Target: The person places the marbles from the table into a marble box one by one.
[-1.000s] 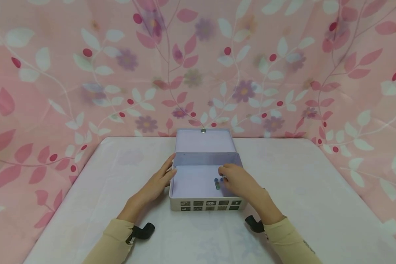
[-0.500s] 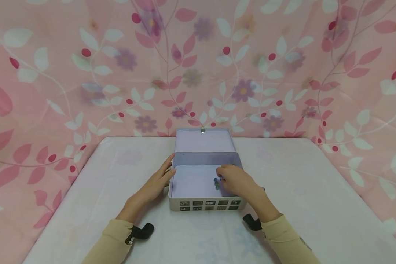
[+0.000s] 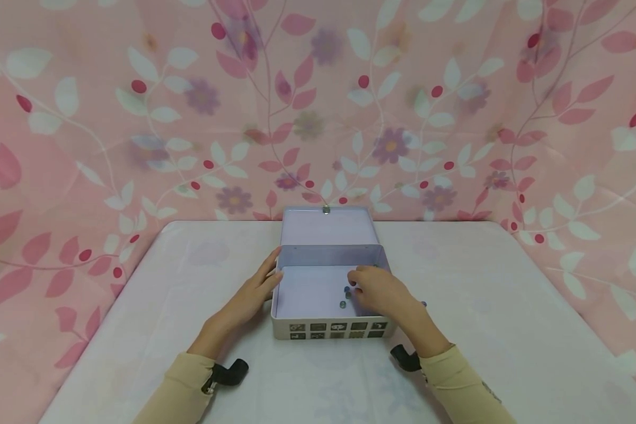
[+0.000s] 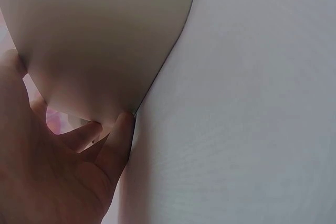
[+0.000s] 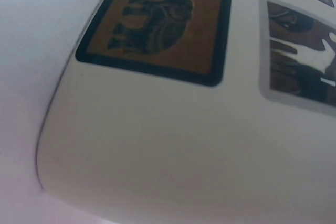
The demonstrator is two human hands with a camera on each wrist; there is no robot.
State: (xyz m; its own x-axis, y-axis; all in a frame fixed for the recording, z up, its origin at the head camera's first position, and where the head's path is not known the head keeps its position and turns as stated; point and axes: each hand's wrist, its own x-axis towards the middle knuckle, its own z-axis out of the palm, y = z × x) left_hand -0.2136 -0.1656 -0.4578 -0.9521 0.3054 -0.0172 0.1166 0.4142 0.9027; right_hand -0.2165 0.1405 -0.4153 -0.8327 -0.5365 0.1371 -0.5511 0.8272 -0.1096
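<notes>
A pale metal box (image 3: 325,327) stands with its hinged lid (image 3: 328,227) raised at the back. My left hand (image 3: 251,294) rests against its left side, thumb near the rim; in the left wrist view, fingers (image 4: 118,142) touch the outer wall near the tabletop. My right hand (image 3: 378,288) reaches inside over the right part, its fingers bent downward. The fingertips are partly hidden, and whether they hold a marble cannot be seen. Beside them on the box floor are a blue marble (image 3: 347,289), a greenish marble (image 3: 348,295) and another marble (image 3: 343,304).
A small blue ball (image 3: 424,304) shows on the white-covered table (image 3: 487,306), just beyond the right wrist. Dark square pictures, one an elephant (image 5: 157,22), decorate the box's outside. Behind the table hangs a pink floral cloth (image 3: 318,118).
The nearest marble has shifted left and toward the front of the box. A blue marble near my right fingertips is now out of sight. My left hand stays in place.
</notes>
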